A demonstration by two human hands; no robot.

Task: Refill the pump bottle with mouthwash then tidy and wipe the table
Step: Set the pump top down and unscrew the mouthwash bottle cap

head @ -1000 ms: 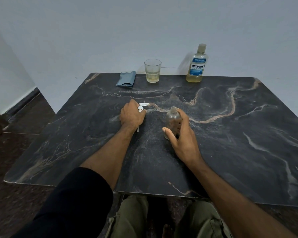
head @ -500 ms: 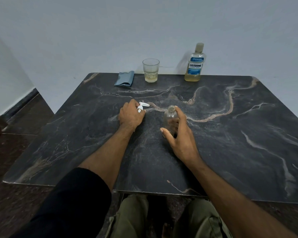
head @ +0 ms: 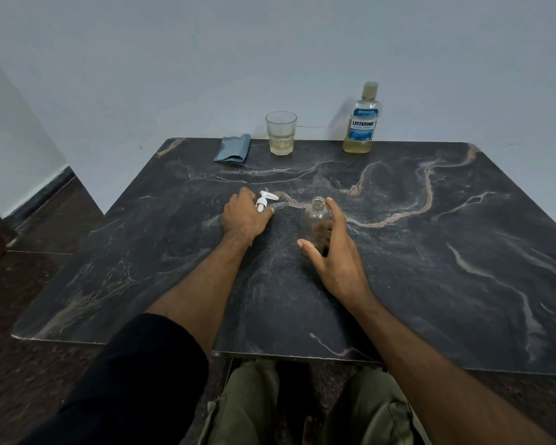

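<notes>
Refill prep: left hand (head: 244,216) curled round white plastic pump head (head: 265,200), right hand (head: 333,248) spread loosely beside uncapped clear pump bottle (head: 315,220); next likely fetch labelled mouthwash bottle (head: 362,120).

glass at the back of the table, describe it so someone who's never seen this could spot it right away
On the dark marble table, look along the far edge by the wall. The glass stands there between a folded blue cloth and a labelled mouthwash bottle. It is the only open tumbler, clear, with a little pale yellow liquid at the bottom.
</notes>
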